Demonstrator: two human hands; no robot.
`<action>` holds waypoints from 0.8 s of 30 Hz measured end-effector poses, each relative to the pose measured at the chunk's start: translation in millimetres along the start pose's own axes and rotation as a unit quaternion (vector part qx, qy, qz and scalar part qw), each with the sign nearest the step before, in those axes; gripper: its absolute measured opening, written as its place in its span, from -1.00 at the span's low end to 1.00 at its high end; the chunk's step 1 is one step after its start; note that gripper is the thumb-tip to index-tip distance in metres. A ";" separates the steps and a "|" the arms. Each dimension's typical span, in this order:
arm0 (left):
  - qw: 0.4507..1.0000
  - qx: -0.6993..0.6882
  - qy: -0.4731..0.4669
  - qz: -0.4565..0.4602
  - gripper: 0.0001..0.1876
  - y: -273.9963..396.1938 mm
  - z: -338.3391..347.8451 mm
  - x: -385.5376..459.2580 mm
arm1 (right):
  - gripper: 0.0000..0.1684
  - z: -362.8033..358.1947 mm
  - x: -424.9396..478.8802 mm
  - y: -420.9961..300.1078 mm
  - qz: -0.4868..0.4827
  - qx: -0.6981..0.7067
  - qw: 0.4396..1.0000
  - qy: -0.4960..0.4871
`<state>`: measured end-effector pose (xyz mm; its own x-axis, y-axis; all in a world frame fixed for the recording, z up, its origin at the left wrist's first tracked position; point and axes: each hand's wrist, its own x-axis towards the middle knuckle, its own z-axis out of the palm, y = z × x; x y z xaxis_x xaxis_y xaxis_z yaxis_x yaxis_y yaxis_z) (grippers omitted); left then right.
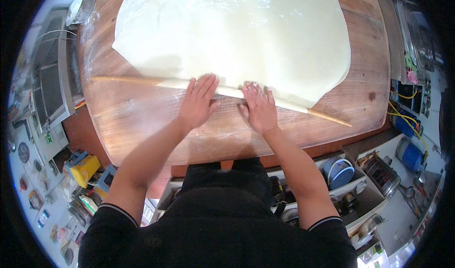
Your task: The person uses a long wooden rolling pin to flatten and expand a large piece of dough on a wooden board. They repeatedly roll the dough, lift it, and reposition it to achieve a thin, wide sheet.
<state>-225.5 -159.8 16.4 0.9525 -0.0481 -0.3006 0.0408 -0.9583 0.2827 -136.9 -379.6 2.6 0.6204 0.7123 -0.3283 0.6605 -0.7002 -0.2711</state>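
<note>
A large thin sheet of pale dough [231, 37] lies over the far part of the wooden work board, with patches of flour on it. Its near edge is wrapped around a long wooden rolling pin [328, 118], whose bare tapered ends stick out at both sides. The pin slants, its right end nearer to me. My left hand [201, 101] rests palm down on the wrapped pin, left of its middle, fingers extended. My right hand [259, 106] lies likewise on the pin to the right, fingers slightly spread. Neither hand wraps around the pin.
The wooden board [142, 126] has a curved rim. A metal bowl [81, 7] stands at its far left corner. On the right are yellow cords [405, 116] and a blue bucket [340, 173] in a shelf unit below. A yellow container [84, 170] is at the lower left.
</note>
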 end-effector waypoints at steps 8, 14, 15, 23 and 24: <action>0.993 0.060 0.087 -0.061 -0.32 -24.3 -24.6 104.4 | -0.23 -49.7 78.8 29.3 0.060 -0.052 0.996 0.044; 0.990 0.083 -0.046 -0.104 -0.28 4.5 -11.7 37.3 | -0.20 -21.0 20.1 3.4 0.014 -0.043 0.998 -0.049; 0.988 0.094 -0.062 -0.107 -0.28 8.9 -10.0 27.8 | -0.19 -18.6 11.4 -3.1 0.012 -0.035 0.996 -0.078; 0.990 0.029 0.054 -0.124 -0.26 -18.2 -13.0 105.4 | -0.11 -37.9 73.6 24.7 0.046 -0.090 0.995 0.005; 0.992 0.028 0.017 -0.118 -0.26 -11.9 -17.4 92.7 | -0.10 -27.2 64.7 21.2 0.030 -0.105 0.994 -0.009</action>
<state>-132.4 -147.9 1.1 0.9282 0.1883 -0.3210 0.2480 -0.9561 0.1561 -71.2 -347.1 0.1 0.6550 0.6673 -0.3545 0.6973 -0.7145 -0.0566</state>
